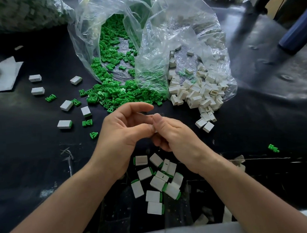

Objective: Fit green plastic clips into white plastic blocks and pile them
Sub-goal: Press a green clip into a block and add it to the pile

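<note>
Pinching a small piece (155, 131), maybe a white block, the left hand (121, 137) and right hand (174, 138) meet mid-frame, fingers curled around it. Finished blocks (159, 182) lie piled just below. Green clips (114, 93) and white blocks (196, 92) spill from bags (170, 32) above.

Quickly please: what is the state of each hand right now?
Left hand: fingers curled, thumb at the small white piece; grip cannot be told.
Right hand: pinches the small white piece, mostly hidden.
</note>
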Demonstrator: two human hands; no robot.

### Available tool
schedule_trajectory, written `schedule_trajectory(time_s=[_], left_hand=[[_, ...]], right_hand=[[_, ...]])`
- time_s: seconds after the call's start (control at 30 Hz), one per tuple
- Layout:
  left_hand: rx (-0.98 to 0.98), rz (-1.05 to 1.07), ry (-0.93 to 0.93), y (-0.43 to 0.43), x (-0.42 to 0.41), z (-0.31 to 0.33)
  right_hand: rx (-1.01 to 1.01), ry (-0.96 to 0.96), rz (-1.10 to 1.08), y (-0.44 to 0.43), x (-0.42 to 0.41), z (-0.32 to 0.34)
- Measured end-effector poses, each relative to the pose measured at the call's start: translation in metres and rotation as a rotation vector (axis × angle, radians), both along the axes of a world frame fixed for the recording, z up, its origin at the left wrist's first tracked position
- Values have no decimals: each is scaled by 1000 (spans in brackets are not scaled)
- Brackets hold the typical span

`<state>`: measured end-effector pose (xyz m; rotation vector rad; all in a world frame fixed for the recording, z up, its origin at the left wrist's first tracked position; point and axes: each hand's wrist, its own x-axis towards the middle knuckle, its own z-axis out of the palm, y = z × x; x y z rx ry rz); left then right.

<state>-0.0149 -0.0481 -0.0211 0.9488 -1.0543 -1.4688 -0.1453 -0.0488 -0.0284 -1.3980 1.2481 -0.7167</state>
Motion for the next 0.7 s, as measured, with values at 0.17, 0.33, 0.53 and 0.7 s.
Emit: schedule_trajectory(time_s=[0.17,0.33,0.53,0.7], left_hand=[[21,13,30,-1,1,-1],[30,8,28,0,1,1],[48,4,44,1,0,2],[46,-1,38,0,-1,2]], right_hand=[[-53,22,-2,1,2,-3],[-94,64,8,1,2,-6],[-115,76,21,1,2,-6],[-116,75,26,1,3,-7]])
